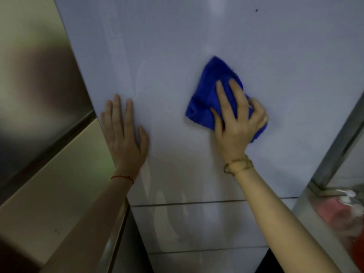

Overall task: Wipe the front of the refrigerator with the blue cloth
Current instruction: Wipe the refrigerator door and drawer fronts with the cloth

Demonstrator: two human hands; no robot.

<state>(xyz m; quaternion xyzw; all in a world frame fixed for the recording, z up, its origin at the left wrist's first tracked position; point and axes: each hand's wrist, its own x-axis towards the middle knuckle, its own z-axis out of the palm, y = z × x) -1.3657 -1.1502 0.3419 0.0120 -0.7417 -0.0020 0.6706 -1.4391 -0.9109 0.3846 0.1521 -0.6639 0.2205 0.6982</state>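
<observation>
Deep blue cloth [211,91], plain pale grey-white refrigerator [177,46], red wrist string [123,177].

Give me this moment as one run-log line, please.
step: wiping | right hand: presses blue cloth on refrigerator front | left hand: flat on door

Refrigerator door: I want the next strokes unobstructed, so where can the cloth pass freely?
Free: door above the blue cloth, and between it and the left hand. Tighter by the metal frame at the right.

Cloth [211,91] on refrigerator front [177,56] under right hand [237,123]; left hand [124,133] at left edge.
</observation>
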